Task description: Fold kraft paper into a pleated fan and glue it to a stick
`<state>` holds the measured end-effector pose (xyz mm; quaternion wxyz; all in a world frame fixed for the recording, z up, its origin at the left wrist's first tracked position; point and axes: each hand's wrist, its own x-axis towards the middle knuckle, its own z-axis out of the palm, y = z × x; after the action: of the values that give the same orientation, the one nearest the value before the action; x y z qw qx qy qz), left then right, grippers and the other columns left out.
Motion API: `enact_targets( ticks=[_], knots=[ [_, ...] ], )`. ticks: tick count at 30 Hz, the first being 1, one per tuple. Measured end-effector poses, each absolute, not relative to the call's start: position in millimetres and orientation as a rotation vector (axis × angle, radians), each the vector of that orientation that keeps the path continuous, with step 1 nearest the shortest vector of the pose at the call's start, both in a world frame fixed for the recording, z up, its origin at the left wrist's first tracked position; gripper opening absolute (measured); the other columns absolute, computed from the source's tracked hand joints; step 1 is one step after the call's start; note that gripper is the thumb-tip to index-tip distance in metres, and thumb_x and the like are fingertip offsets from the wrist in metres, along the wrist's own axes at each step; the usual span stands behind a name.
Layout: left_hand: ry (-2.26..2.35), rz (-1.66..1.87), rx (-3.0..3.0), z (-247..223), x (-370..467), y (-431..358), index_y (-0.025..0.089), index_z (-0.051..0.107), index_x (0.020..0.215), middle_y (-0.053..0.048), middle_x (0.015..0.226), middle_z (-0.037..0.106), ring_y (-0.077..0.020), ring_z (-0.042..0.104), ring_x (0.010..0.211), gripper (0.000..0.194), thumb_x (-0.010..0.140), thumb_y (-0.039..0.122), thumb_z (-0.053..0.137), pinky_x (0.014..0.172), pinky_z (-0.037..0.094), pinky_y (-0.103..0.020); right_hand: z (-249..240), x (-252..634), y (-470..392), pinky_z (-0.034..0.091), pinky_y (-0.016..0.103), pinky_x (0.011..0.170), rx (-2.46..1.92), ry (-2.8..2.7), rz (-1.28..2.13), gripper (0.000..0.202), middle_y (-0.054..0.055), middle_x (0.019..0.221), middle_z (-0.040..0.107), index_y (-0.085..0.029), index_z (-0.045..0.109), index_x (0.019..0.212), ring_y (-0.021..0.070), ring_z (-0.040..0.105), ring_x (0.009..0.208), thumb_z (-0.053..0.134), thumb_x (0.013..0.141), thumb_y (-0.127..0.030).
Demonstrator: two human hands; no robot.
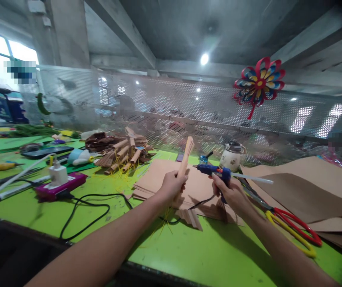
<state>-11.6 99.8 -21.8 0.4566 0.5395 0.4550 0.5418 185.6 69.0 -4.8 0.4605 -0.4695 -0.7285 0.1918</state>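
My left hand [172,185] is closed around a bundle of folded brown paper [186,155], held upright with its top end fanning out slightly. In my right hand [230,191] is a blue hot glue gun [215,171], a clear glue stick [254,179] poking out of its back. The nozzle points left and is close to the paper bundle; whether it touches, I cannot tell. Beneath both hands lies a stack of brown paper sheets [149,175]. A small pleated paper piece [190,218] rests at the stack's front edge.
Scissors with red and yellow handles [293,227] lie at right by large brown paper [308,179]. A magenta power strip [61,187] and black cord [84,195] occupy the left. Behind are tied paper bundles [123,153], a white jug [231,157] and a perforated metal screen [165,103].
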Motion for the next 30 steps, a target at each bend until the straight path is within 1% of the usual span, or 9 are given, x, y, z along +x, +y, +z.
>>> enact_targets(
  ticks=[4, 7, 9, 11, 13, 15, 20, 26, 30],
  knots=[
    [1.074, 1.390, 1.251, -21, -12, 101, 0.014, 0.052, 0.065, 0.005, 0.047, 0.047, -0.0070, 0.043, 0.040, 0.013, 0.068, 0.022, 0.062, 0.039, 0.033, -0.018, -20, 191, 83, 0.039, 0.027, 0.056, -1.255, -1.742, 0.406, 0.050, 0.003, 0.057, 0.056, -0.017, 0.053, 0.060, 0.0147, 0.050, 0.054, 0.042, 0.087, -0.057],
    [1.017, 1.426, 1.180, -19, -14, 103, 0.014, 0.052, 0.066, 0.005, 0.049, 0.047, -0.0068, 0.043, 0.041, 0.013, 0.065, 0.022, 0.061, 0.040, 0.035, -0.018, -26, 194, 93, 0.040, 0.028, 0.059, -1.357, -1.789, 0.264, 0.045, 0.006, 0.068, 0.062, -0.016, 0.059, 0.075, 0.0186, 0.054, 0.062, 0.042, 0.086, -0.056],
    [0.974, 1.449, 1.135, -17, -16, 105, 0.014, 0.051, 0.068, 0.005, 0.051, 0.048, -0.0072, 0.045, 0.043, 0.013, 0.063, 0.023, 0.060, 0.041, 0.036, -0.018, -27, 193, 100, 0.042, 0.028, 0.064, -1.409, -1.872, 0.115, 0.041, 0.008, 0.079, 0.064, -0.015, 0.061, 0.085, 0.0198, 0.057, 0.071, 0.043, 0.087, -0.051],
    [0.931, 1.475, 1.099, -15, -19, 106, 0.014, 0.052, 0.071, 0.004, 0.053, 0.050, -0.0076, 0.047, 0.045, 0.014, 0.063, 0.024, 0.058, 0.043, 0.037, -0.018, -25, 190, 111, 0.042, 0.027, 0.068, -1.504, -1.981, -0.040, 0.034, 0.009, 0.085, 0.063, -0.013, 0.062, 0.090, 0.0197, 0.057, 0.077, 0.046, 0.087, -0.043],
    [0.900, 1.500, 1.074, -12, -22, 108, 0.014, 0.053, 0.074, 0.003, 0.055, 0.051, -0.0081, 0.049, 0.047, 0.017, 0.063, 0.026, 0.057, 0.044, 0.038, -0.018, -23, 183, 124, 0.041, 0.027, 0.070, -1.613, -2.081, -0.153, 0.024, 0.010, 0.086, 0.061, -0.011, 0.063, 0.088, 0.0203, 0.055, 0.080, 0.052, 0.082, -0.031],
    [0.881, 1.522, 1.057, -9, -24, 110, 0.014, 0.053, 0.075, 0.003, 0.056, 0.052, -0.0083, 0.049, 0.048, 0.020, 0.062, 0.028, 0.058, 0.045, 0.040, -0.019, -21, 173, 138, 0.040, 0.027, 0.069, -1.650, -2.124, -0.175, 0.019, 0.011, 0.087, 0.061, -0.011, 0.065, 0.085, 0.0209, 0.054, 0.081, 0.057, 0.076, -0.025],
    [0.867, 1.557, 1.041, -8, -28, 115, 0.014, 0.051, 0.073, 0.003, 0.055, 0.053, -0.0081, 0.050, 0.048, 0.022, 0.062, 0.030, 0.061, 0.047, 0.042, -0.019, -18, 147, 168, 0.039, 0.027, 0.075, -1.645, -2.218, -0.198, 0.025, 0.013, 0.095, 0.059, -0.010, 0.066, 0.094, 0.0230, 0.052, 0.091, 0.062, 0.074, -0.024],
    [0.898, 1.527, 1.051, -15, -28, 120, 0.012, 0.054, 0.076, 0.003, 0.056, 0.054, -0.0078, 0.050, 0.048, 0.024, 0.063, 0.030, 0.063, 0.045, 0.041, -0.018, -22, 145, 176, 0.040, 0.029, 0.076, -1.605, -2.295, -0.136, 0.032, 0.014, 0.091, 0.060, -0.011, 0.070, 0.085, 0.0256, 0.053, 0.091, 0.074, 0.064, -0.034],
    [0.919, 1.469, 1.070, -16, -27, 120, 0.012, 0.055, 0.076, 0.002, 0.056, 0.054, -0.0084, 0.051, 0.049, 0.022, 0.063, 0.028, 0.063, 0.045, 0.041, -0.018, -18, 162, 165, 0.041, 0.028, 0.081, -1.525, -2.244, -0.106, 0.038, 0.013, 0.101, 0.060, -0.012, 0.069, 0.099, 0.0236, 0.053, 0.097, 0.076, 0.064, -0.026]
  ],
)
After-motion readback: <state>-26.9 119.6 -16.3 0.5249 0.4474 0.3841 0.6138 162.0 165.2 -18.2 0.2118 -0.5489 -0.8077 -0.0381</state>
